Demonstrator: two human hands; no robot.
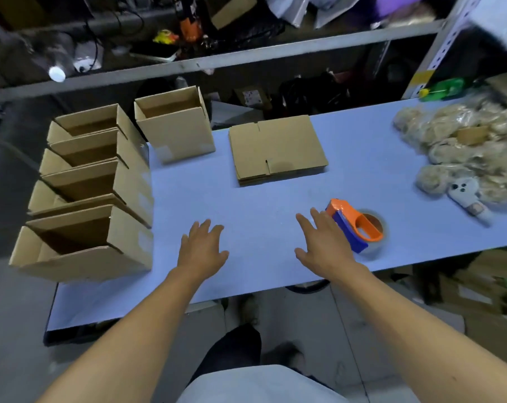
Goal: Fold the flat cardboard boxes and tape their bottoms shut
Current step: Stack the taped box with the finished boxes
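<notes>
Head view: both hands — left hand (203,248), right hand (323,242) — are hovering spread and empty; the flat brown cardboard stack (277,148) is lying ahead, nearer the right.

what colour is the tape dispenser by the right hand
The tape dispenser is orange with a blue part, clearest in the head view.

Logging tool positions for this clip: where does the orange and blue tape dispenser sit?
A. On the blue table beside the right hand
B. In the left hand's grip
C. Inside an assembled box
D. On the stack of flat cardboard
A: the orange and blue tape dispenser lies on the blue table just right of the open right hand, away from the stack of flat cardboard boxes.
</notes>
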